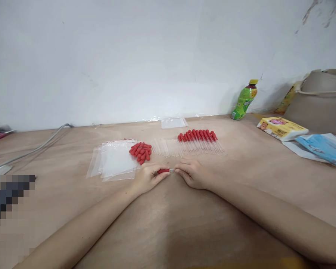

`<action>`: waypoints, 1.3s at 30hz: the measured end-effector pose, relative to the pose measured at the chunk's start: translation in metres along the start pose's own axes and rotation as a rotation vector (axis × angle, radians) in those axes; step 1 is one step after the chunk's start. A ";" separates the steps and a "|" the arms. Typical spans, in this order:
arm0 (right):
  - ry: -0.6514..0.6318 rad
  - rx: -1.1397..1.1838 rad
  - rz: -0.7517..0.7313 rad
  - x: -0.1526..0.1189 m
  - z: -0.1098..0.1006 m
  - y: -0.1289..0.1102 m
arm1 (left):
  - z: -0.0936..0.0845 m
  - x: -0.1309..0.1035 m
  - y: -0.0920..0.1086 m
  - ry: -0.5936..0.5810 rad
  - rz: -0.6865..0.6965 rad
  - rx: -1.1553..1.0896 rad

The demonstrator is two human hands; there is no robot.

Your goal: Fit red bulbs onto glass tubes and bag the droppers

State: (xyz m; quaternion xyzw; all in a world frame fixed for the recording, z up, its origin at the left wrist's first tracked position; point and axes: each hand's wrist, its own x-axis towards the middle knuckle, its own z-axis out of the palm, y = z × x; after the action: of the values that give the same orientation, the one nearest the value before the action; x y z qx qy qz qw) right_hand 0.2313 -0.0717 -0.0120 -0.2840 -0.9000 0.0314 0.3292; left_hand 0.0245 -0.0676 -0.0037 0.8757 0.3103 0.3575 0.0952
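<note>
Between the fingers of my left hand [151,176] is a red rubber dropper bulb [163,171]. My right hand [190,174] pinches a thin clear dropper tube [172,170], whose end meets the mouth of the bulb; how deep it sits inside I cannot tell. Just beyond my left hand lies a pile of loose red bulbs [141,151]. Bare clear tubes [166,147] lie side by side in the middle. To their right is a row of droppers [198,136] with red bulbs on their tubes.
Clear plastic bags [116,160] are stacked left of the bulbs, with another bag [173,123] near the wall. At the right stand a green bottle [244,101], a yellow tissue pack [282,127], a blue packet [324,147] and a beige bin [319,101]. A grey cable [42,145] crosses the left side.
</note>
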 end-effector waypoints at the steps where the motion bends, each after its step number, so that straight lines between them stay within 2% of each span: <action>1: -0.009 -0.016 0.005 0.002 -0.001 0.000 | 0.000 0.001 0.000 0.000 -0.015 0.002; 6: -0.062 -0.251 0.013 0.009 -0.015 -0.005 | 0.000 0.002 -0.004 0.009 -0.089 -0.004; 8: -0.069 -0.329 0.075 0.010 -0.022 -0.004 | 0.000 0.001 -0.005 0.017 -0.129 -0.016; 11: -0.029 -0.333 0.353 0.012 -0.035 0.009 | -0.002 0.001 -0.004 0.023 -0.187 0.007; 14: 0.058 -0.276 0.724 0.021 -0.044 0.029 | -0.003 0.003 -0.002 -0.065 -0.177 0.041; 17: 0.101 -0.331 0.922 0.034 -0.042 0.048 | -0.003 0.005 -0.001 -0.145 -0.163 0.038; 24: 0.006 -0.465 1.000 0.049 -0.013 0.064 | -0.002 0.005 -0.003 -0.158 -0.141 0.030; 30: -0.046 -0.485 1.014 0.049 -0.011 0.064 | -0.002 0.005 -0.003 -0.161 -0.145 0.033; 35: 0.014 -0.440 0.895 0.049 -0.009 0.056 | -0.002 0.005 -0.003 -0.156 -0.140 0.036; 39: -0.027 -0.439 0.828 0.054 -0.004 0.051 | -0.002 0.005 -0.002 -0.158 -0.146 0.034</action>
State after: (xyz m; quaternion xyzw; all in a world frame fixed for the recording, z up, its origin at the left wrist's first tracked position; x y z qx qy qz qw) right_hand 0.2249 -0.0007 0.0099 -0.6815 -0.7006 -0.0272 0.2096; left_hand 0.0245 -0.0630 -0.0003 0.8776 0.3710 0.2744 0.1303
